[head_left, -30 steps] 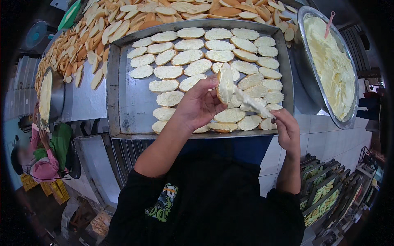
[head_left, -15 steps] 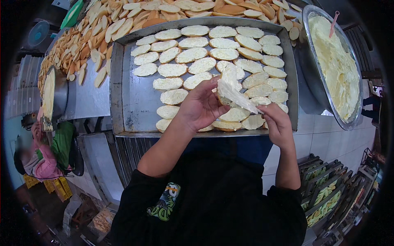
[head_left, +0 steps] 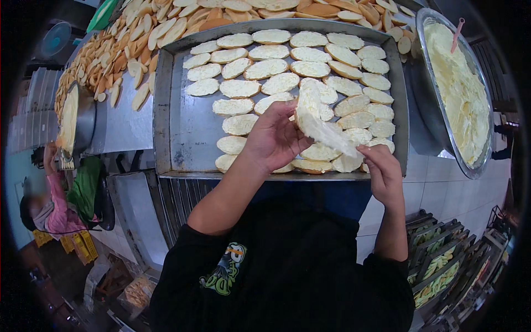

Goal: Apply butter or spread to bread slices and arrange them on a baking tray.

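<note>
My left hand (head_left: 275,137) is closed around an oval bread slice (head_left: 308,99), its cut face coated with pale cream. In my right hand (head_left: 383,172) is a spreading knife (head_left: 333,138). Its blade is thick with cream and lies across the lower part of the slice; its handle is mostly hidden by my fingers. Both hands are above a large metal tray (head_left: 164,110). Rows of cream-covered bread slices (head_left: 267,68) fill its middle and right side, some hidden beneath my hands.
A big metal bowl (head_left: 438,119) of cream with a pink-handled tool (head_left: 457,35) stands at the right. Plain bread slices (head_left: 124,61) lie heaped behind and left of the tray. At far left a person in pink (head_left: 58,207) reaches to another bowl (head_left: 86,124). Racks (head_left: 440,274) stand lower right.
The view has shifted slightly, so the tray and bowls appear a little further right. The knife blade still lies on the slice, and both hands keep their holds.
</note>
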`<action>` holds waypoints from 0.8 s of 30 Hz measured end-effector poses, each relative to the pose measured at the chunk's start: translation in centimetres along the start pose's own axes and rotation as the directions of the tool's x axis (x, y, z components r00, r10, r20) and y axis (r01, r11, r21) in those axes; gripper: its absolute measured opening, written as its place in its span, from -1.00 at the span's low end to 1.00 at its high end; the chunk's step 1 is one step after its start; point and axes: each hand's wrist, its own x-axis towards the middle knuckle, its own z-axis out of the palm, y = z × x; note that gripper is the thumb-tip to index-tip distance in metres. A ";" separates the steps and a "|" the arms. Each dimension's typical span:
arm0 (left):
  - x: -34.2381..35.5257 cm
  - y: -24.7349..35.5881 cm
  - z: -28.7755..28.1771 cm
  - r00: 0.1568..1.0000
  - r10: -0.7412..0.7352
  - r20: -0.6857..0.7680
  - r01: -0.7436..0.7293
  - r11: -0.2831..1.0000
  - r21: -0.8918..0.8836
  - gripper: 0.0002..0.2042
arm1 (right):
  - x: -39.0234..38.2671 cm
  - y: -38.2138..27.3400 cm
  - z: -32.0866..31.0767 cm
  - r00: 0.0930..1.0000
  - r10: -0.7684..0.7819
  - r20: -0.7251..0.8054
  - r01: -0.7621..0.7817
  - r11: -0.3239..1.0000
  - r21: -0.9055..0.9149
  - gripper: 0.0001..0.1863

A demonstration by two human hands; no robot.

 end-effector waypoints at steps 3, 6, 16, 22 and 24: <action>0.0 0.6 -1.2 0.995 0.064 -0.080 -0.056 0.993 0.102 -0.60 | 0.4 -0.3 0.1 0.993 -0.102 0.052 0.104 0.993 -0.053 -0.70; -1.4 2.4 -2.7 0.981 0.150 -0.126 -0.130 0.979 0.158 -0.60 | -0.2 -0.1 0.4 0.997 -0.064 0.038 0.063 0.998 0.023 -0.70; -8.4 12.2 -9.5 0.746 0.627 -0.226 -0.288 0.609 0.739 -0.60 | -0.8 1.2 1.9 0.996 0.069 -0.061 -0.056 0.981 0.184 -0.76; -7.2 15.2 -12.4 0.680 0.729 -0.080 -0.007 0.116 0.993 -0.55 | -0.7 0.9 2.2 0.997 0.068 -0.043 -0.059 0.981 0.183 -0.76; -6.6 15.3 -12.8 0.701 0.711 -0.045 -0.009 0.071 0.997 -0.56 | -0.8 0.6 2.2 0.994 0.082 -0.066 -0.070 0.983 0.172 -0.76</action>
